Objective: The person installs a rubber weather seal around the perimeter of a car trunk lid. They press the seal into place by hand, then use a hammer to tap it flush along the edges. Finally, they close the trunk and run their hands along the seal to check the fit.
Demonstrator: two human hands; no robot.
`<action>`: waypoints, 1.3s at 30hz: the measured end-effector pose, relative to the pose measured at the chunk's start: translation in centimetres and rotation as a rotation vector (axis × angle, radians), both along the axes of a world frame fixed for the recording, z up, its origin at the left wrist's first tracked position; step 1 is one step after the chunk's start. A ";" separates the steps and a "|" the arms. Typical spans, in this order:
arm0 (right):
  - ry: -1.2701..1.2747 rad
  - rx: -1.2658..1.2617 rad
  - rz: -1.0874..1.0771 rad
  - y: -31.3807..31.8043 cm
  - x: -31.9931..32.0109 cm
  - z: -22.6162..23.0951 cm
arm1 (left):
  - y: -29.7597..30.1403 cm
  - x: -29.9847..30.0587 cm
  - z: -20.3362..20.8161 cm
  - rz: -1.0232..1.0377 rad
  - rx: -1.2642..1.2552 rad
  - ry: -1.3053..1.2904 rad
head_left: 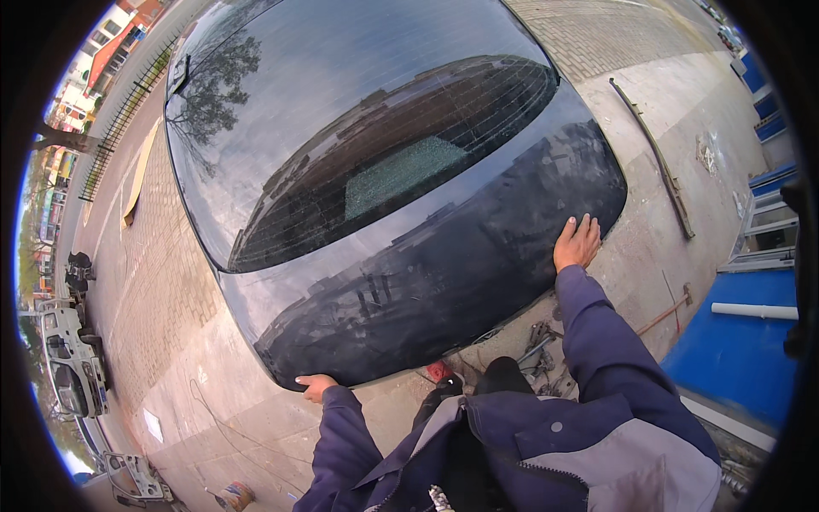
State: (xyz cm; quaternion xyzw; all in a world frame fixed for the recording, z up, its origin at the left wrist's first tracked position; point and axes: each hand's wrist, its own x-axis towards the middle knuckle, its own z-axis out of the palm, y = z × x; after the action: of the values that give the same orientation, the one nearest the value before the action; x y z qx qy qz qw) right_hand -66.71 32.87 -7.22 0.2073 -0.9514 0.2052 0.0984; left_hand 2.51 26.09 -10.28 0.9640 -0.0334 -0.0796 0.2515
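Observation:
A dark, dusty car trunk lid (409, 282) spans the middle, below a curved, reflective rear window (444, 102). My left hand (316, 386) is at the panel's near left corner. One digit shows along its edge; the other fingers are mostly hidden, and the hand looks closed around the rim. At the near right corner my right hand (577, 243) lies on the panel's edge, fingers stretched out and apart. Smudges and streaks mark the dark surface. Nothing loose shows in either hand.
Behind the right hand, a long narrow strip (653, 158) lies on the concrete. Metal parts (539, 354) lie by my feet. A blue panel (734, 341) with a white pipe stands at right. A stripped vehicle body (72, 363), a loose door frame (135, 478) and a can (237, 495) are at left.

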 end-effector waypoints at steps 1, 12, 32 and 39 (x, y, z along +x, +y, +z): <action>-0.009 0.000 0.000 0.1 0.1 0.2 | 0.8 -2.1 0.0 -0.009 -0.033 -0.005; 0.000 -0.011 0.011 -0.3 1.2 1.4 | 0.9 -7.1 2.0 0.221 -0.104 0.188; -0.102 -0.079 0.058 -0.1 1.7 3.1 | 6.6 -11.0 4.4 -0.458 -0.205 -0.309; -0.106 -0.127 0.074 -0.1 1.8 3.3 | 13.3 -24.7 26.0 -1.471 -1.043 1.000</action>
State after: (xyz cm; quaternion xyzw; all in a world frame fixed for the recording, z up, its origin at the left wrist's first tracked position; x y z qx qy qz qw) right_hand -64.95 32.76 -3.93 0.2245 -0.9321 0.2792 0.0532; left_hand -22.16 39.41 15.74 0.3327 -0.5370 -0.5814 0.5127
